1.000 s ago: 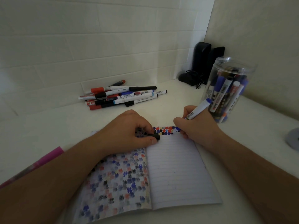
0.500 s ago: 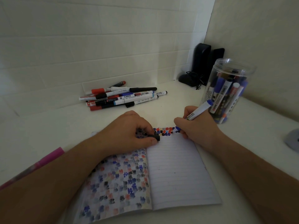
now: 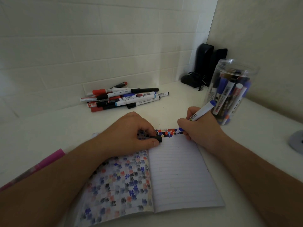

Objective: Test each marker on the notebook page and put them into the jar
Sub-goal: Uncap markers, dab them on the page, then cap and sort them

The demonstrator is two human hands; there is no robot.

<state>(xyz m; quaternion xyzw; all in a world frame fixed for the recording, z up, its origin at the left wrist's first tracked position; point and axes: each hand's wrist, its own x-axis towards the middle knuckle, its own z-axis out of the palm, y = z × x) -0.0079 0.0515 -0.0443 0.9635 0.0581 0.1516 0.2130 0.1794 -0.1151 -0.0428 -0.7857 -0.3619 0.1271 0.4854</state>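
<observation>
Hands (image 3: 199,130) grip white, blue-tipped marker (image 3: 202,112).

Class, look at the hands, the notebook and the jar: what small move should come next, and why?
Probably lift the blue marker off the notebook and cap it. The right hand holds its tip at the end of the row of test marks, and the left hand pinches a dark cap; the open jar stands alongside.

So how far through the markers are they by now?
Well underway. Done: the jar already holds a good many markers, and a row of test blots tops the notebook page. In hand: the right hand marks the page with a blue marker while the left hand holds a dark cap. Left: the pile of markers by the wall.
</observation>
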